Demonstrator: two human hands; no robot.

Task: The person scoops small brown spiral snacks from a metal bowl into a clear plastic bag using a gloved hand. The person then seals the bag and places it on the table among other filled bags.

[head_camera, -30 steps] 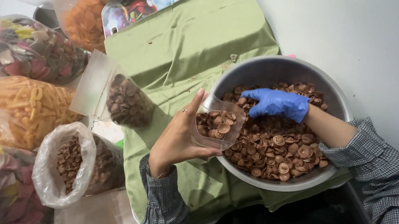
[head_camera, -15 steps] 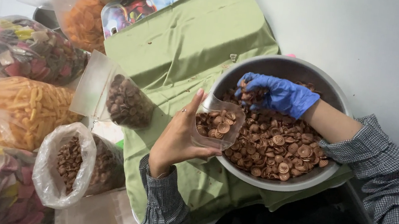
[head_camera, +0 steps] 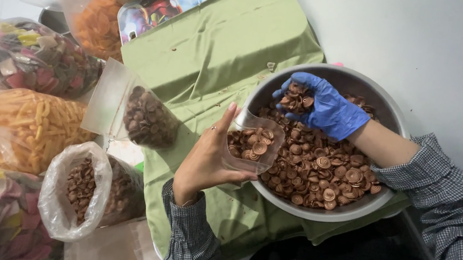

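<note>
Bags of mixed snacks (head_camera: 31, 55) lie at the left on and beside the green cloth (head_camera: 216, 58). The left hand (head_camera: 204, 162) grips a small clear bag (head_camera: 253, 144) of brown spiral snacks at the rim of the metal bowl (head_camera: 364, 84). Above the bowl, the gloved right hand (head_camera: 327, 109) is cupped around a handful of them.

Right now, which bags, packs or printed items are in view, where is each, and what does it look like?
Small clear pouch: in left hand at the bowl's rim, part filled with brown swirl snacks.
Filled clear pouch: lying on green cloth, brown pieces.
Open clear bag: lower left, brown pieces.
Yellow stick-snack bag: left.
Orange snack bag: upper left.
Colourful cartoon-print item: top.
</note>
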